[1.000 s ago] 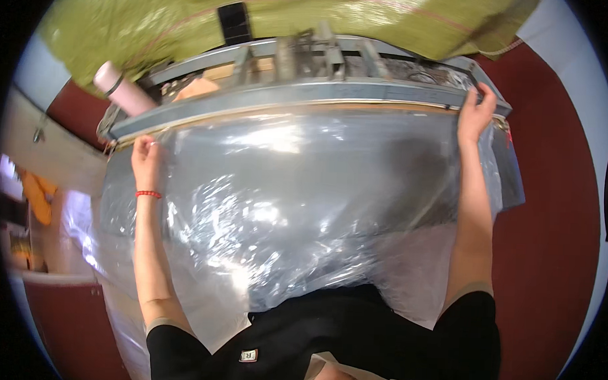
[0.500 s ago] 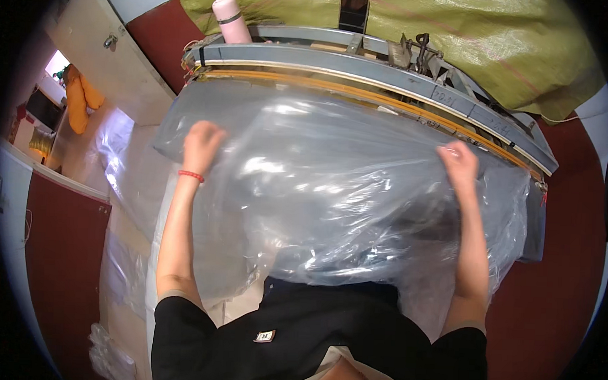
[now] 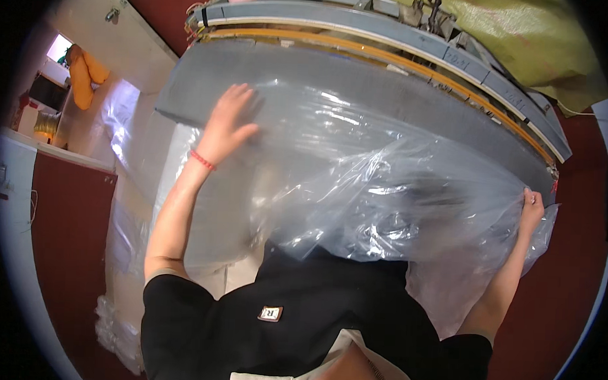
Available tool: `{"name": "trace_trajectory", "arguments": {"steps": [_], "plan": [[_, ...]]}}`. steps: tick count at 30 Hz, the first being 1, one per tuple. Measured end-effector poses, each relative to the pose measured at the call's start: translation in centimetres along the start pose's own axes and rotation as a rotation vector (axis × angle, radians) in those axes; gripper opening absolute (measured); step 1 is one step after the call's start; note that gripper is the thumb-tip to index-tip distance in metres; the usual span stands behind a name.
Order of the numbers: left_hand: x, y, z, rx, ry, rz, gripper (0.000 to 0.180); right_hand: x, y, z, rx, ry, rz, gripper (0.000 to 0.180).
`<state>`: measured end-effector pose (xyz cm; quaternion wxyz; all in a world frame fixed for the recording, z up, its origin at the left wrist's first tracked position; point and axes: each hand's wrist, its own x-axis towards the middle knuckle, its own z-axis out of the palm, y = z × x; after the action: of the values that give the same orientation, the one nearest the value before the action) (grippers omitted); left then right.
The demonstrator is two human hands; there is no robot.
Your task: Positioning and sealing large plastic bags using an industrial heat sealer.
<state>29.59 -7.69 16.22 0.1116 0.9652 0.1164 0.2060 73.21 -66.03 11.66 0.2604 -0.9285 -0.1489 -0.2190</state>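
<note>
Clear plastic bag [image 3: 384,186]: now lying drawn back from the sealing machine's bar [image 3: 389,49], left hand [image 3: 229,124] pressing it open-palmed on the grey desk [image 3: 207,99], right hand [image 3: 531,210] pinching its far edge.

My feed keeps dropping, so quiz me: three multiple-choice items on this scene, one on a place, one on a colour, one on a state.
1. Where is the left hand?
A. flat on the clear plastic bag over the grey table
B. on the yellow sack
C. in a pocket

2. What colour is the wristband?
A. blue
B. red
C. green

3. What is the right hand doing?
A. hanging free
B. holding a cup
C. pinching the bag's edge

Answers: 1 A, the palm lies spread on the film. 2 B, a red band circles the left wrist. 3 C, its fingers close on the film's right edge.
</note>
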Motion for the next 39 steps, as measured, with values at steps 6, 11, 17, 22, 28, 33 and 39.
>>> {"name": "trace_trajectory", "arguments": {"steps": [6,11,17,22,28,33,39], "plan": [[-7.5,5.9,-0.5,0.113,-0.390,0.205,0.090,0.2,0.0,-0.3,-0.069,-0.034,0.022,0.032],[-9.2,10.9,4.2,-0.019,-0.279,0.151,0.076,0.4,0.2,-0.2,-0.088,-0.044,0.046,0.033],[-0.8,10.8,0.4,-0.922,0.250,-0.586,0.015,0.1,0.9,0.2,-0.122,-0.014,0.056,0.031],[0.1,-1.8,2.5,-0.773,0.262,-0.850,0.017,0.4,-0.3,0.3,-0.082,-0.005,0.007,0.031],[-0.5,-2.4,3.7,-0.472,0.160,-0.929,0.022,0.5,0.9,0.2,-0.065,-0.022,0.052,0.030],[-0.1,-1.7,1.5,-0.554,0.180,-0.886,0.019,0.3,0.2,0.2,-0.037,-0.012,0.049,0.030],[4.2,3.5,-0.1,0.138,0.227,0.111,0.039,0.4,0.7,0.2,-0.043,0.003,0.030,0.030]]}}
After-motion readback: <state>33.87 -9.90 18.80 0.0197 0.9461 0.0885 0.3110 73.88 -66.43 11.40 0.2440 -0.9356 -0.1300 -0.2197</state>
